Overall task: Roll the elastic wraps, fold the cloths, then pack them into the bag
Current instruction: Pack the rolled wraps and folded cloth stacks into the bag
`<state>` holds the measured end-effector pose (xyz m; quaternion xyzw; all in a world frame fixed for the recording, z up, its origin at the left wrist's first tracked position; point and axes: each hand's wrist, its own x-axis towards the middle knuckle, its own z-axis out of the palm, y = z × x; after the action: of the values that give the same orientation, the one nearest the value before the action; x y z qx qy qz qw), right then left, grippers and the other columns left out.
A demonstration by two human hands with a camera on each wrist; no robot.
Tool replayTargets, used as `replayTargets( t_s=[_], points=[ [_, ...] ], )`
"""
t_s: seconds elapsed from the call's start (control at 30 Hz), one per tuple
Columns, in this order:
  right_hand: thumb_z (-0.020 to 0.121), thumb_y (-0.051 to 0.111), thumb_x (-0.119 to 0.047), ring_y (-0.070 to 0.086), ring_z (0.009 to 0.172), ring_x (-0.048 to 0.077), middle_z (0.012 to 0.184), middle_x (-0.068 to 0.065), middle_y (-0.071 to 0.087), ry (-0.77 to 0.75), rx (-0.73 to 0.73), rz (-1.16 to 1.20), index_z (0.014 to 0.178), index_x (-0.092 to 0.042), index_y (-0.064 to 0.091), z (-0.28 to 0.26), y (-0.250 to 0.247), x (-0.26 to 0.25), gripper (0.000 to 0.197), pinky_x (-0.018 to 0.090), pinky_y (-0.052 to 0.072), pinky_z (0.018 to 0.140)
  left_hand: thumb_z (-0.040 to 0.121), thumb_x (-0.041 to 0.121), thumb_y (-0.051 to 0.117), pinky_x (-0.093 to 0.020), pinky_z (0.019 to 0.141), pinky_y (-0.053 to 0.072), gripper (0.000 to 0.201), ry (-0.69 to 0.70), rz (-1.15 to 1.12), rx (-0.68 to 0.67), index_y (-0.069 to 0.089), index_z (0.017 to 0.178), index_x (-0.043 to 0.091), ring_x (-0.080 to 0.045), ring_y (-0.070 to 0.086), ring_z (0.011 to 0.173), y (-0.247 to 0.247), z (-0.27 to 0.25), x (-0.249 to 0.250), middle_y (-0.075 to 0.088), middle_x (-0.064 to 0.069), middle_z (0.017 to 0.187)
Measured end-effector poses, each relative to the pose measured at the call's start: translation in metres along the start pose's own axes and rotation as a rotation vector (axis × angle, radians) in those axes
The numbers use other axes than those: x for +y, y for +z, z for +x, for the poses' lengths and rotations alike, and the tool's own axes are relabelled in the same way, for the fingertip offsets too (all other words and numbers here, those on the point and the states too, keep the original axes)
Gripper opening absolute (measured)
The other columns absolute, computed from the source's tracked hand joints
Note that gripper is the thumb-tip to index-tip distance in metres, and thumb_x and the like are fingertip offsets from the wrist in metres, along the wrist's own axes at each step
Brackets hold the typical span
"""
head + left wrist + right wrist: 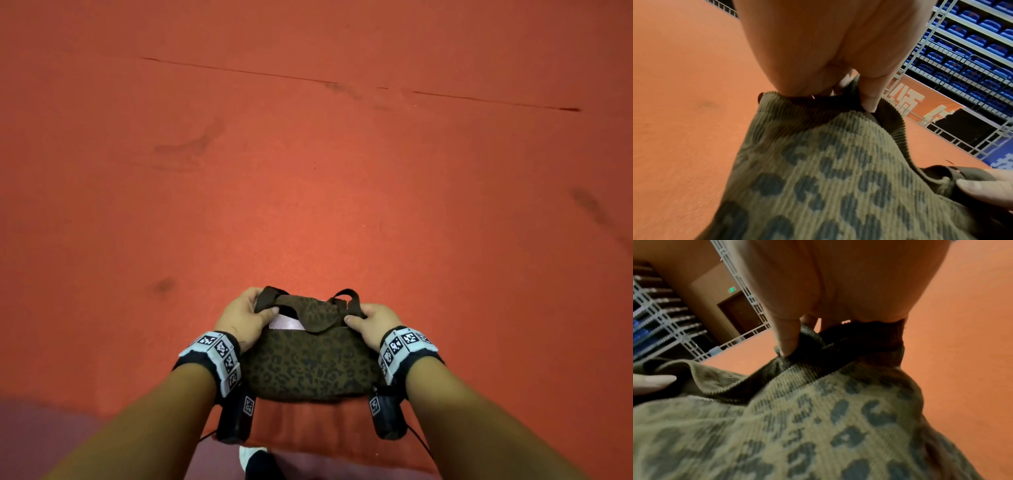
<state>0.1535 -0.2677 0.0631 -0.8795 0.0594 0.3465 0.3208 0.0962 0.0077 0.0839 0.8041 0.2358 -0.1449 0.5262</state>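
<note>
Leopard-print bag [310, 366] sits low in the frame's centre on the red tabletop [308, 171], its top corners pinched by both hands: left hand [241, 317] on one dark strap, right hand [371, 322] on the other. Pale cloth [286, 323] peeks from its mouth.

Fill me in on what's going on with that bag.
A person holds a leopard-print bag over a red floor, one hand at each top corner. The left hand grips the left strap and the right hand grips the right strap. Something pale pink shows in the bag's mouth, so packing looks close to done.
</note>
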Motion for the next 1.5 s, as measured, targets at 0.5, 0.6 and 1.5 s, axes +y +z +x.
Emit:
replayTargets(
  t_s=[0.5,0.6,1.5],
  points=[
    [0.102,0.051,-0.02,0.064,0.101,0.026,0.108,0.002,0.068,-0.074,0.335,0.444,0.119,-0.017,0.062,-0.056,-0.028,-0.002,0.021,0.036,0.051,0.086,0.098,0.024,0.065,-0.04,0.089,0.056,0.013,0.139,-0.134,0.134,0.071,0.105,0.033,-0.015,0.072,0.093,0.016,-0.038,0.031,0.077,0.009,0.095],
    [0.104,0.048,-0.026,0.063,0.106,0.028,0.114,0.005,0.067,-0.04,0.343,0.407,0.124,-0.016,0.059,-0.061,-0.03,0.004,0.025,0.039,0.051,0.092,0.097,0.016,0.063,-0.045,0.089,0.058,0.014,0.125,-0.251,0.091,0.073,0.103,0.024,-0.027,0.074,0.091,0.021,-0.045,0.044,0.078,-0.001,0.095],
    [0.104,0.045,-0.01,0.072,0.094,0.027,0.067,0.007,0.069,-0.226,0.275,0.965,0.102,-0.003,0.055,-0.081,-0.009,-0.022,0.013,0.054,0.052,0.099,0.104,0.008,0.044,-0.034,0.06,0.048,0.016,0.014,-0.545,0.163,0.055,0.095,0.014,-0.018,0.04,0.044,0.029,-0.025,0.04,0.043,-0.003,0.061]
  ],
)
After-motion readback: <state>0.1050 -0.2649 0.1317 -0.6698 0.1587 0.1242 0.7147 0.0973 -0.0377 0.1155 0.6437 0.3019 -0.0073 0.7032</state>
